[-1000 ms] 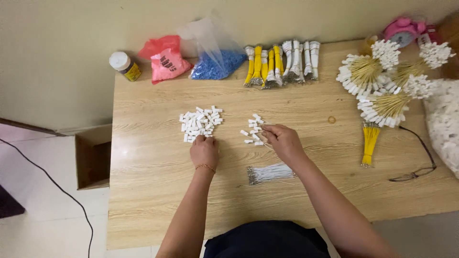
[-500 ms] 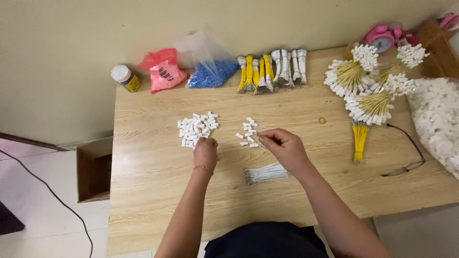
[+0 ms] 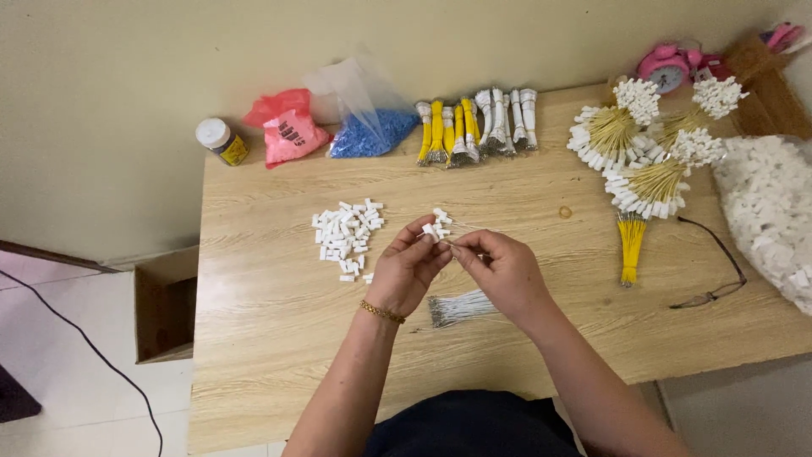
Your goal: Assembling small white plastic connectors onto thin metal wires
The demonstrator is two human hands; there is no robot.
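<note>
Both hands meet above the middle of the wooden table (image 3: 254, 338), fingertips drawn together. The left hand (image 3: 406, 271), a gold bracelet (image 3: 382, 312) on its wrist, pinches a small white connector (image 3: 430, 228) between thumb and forefinger; the piece sits right at the fingertips, just in front of a few loose white connectors (image 3: 441, 217) lying on the table. The right hand (image 3: 501, 269) has its thumb and forefinger pressed together on something very thin — likely a wire end, too fine to make out — with the tips almost touching the left hand's pinch.

Just below the hands, nearer the body, lies a bundle of thin white wires (image 3: 461, 308), flat on the table and touched by neither hand. To the left of the left hand is a pile of white connectors (image 3: 345, 238), near but apart from the fingers.

Along the far edge stand a small jar (image 3: 222, 140), a pink bag (image 3: 286, 128), a clear bag of blue beads (image 3: 369, 127) and a row of yellow and white wire bundles (image 3: 475, 126). On the right are fanned yellow wire bunches tipped with white connectors (image 3: 651, 156), a yellow wire bundle (image 3: 630, 245), a pair of glasses (image 3: 710, 271) and a large clear bag of white pieces (image 3: 770, 211). A pink alarm clock (image 3: 666, 68) sits at the back.
</note>
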